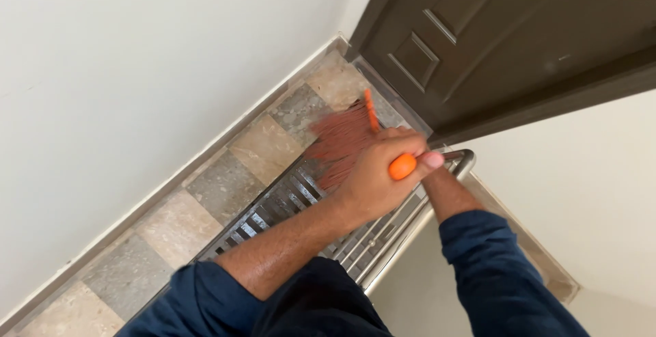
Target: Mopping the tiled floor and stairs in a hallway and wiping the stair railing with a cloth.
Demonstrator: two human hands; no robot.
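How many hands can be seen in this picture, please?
1. The left hand is in the middle, closed around the orange broom handle, above the metal railing. The right hand may be hidden behind it; only its forearm and blue sleeve show.

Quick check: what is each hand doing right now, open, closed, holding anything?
Left hand: closed around the orange plastic handle of a broom with reddish bristles.
Right hand: hidden behind the left hand; only its forearm shows, so it cannot be told.

Head view, steeply downward, seemingly close.
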